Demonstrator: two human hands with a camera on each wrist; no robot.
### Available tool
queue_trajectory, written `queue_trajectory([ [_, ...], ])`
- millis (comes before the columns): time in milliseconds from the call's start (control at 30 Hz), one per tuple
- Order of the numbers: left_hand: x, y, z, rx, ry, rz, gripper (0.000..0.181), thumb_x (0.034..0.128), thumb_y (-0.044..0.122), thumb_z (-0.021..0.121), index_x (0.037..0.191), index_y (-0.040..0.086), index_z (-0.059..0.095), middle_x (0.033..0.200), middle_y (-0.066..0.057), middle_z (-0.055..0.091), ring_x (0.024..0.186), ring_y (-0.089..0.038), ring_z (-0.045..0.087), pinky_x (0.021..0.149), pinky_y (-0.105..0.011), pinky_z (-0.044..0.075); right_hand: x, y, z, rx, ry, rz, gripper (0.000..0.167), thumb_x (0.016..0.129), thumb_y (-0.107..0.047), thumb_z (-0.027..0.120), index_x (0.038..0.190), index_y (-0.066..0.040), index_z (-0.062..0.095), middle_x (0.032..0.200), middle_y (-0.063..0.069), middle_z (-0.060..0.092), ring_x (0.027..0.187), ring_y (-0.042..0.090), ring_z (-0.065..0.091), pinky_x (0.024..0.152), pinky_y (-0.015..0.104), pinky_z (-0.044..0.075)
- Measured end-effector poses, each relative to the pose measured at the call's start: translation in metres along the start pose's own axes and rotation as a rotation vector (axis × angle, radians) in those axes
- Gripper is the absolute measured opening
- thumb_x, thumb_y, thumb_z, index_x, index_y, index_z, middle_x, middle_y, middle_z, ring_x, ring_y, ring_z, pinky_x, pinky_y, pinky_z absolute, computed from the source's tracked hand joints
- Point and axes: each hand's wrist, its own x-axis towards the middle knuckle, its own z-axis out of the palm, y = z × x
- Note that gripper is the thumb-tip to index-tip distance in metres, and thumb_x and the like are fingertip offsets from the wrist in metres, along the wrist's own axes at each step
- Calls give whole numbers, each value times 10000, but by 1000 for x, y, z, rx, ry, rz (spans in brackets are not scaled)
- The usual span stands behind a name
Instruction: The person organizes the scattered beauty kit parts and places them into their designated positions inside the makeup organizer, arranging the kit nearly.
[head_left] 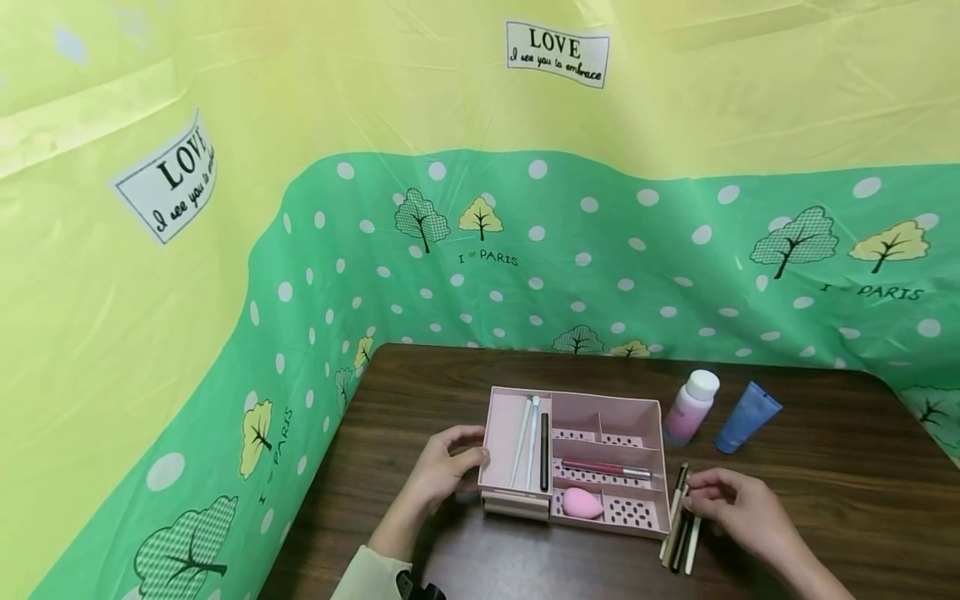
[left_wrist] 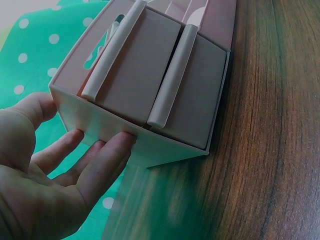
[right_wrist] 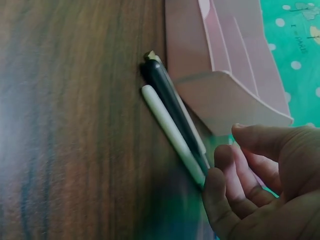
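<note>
A pink desktop organizer (head_left: 609, 508) stands on the table. Against its left side rest the fingertips of my left hand (head_left: 441, 467); in the left wrist view they touch the side panel beside two drawers (left_wrist: 140, 65). Its left compartment holds two slim white sticks (head_left: 534, 446) and a dark pencil (head_left: 544, 454). In the right compartments lie a red pen-like tube (head_left: 603, 469) and a pink makeup sponge (head_left: 581, 503). My right hand (head_left: 738, 504), fingers loosely bent, is at the far ends of several slim cosmetic pencils (right_wrist: 172, 100) lying alongside the organizer. Nothing clearly shows between its thumb and fingers.
Behind the right hand stand a white-capped pink bottle (head_left: 690, 408) and a blue squeeze tube (head_left: 747, 419). A yellow and green printed cloth (head_left: 480, 225) hangs around the dark wooden table (head_left: 840, 450).
</note>
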Motion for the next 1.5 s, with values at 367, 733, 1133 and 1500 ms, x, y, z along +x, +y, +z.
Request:
queue_trajectory([
  [367, 1, 0, -1, -6, -9, -15, 483, 883, 110, 712, 1342, -8, 619, 1256, -198, 610, 900, -247, 678, 701, -451, 647, 3, 21, 0, -14, -21, 99, 321, 890, -150, 763, 1144, 34, 694, 905, 50, 756, 652, 150, 633, 526, 316, 572],
  [733, 1, -1, 0, -1, -13, -14, 481, 887, 112, 710, 1344, -4, 617, 1250, -189, 618, 898, -234, 679, 698, -449, 647, 7, 29, -2, -29, 14, 129, 346, 844, -154, 787, 1106, 46, 680, 802, 1, 713, 622, 153, 627, 495, 343, 583],
  [1133, 1, -2, -1, -5, -22, -13, 480, 903, 120, 701, 1357, -5, 605, 1253, -184, 630, 920, -190, 680, 706, -431, 647, 9, 24, 0, -71, 48, 104, 346, 827, -137, 756, 1094, 58, 652, 811, 22, 711, 587, 177, 667, 493, 326, 584],
  [1500, 2, -2, -1, -4, -17, -13, 477, 899, 120, 705, 1348, -7, 610, 1247, -181, 639, 928, -195, 680, 705, -450, 645, 5, 16, -10, -61, 29, 102, 404, 852, -139, 717, 1179, 92, 664, 800, 12, 708, 593, 170, 634, 486, 316, 562],
])
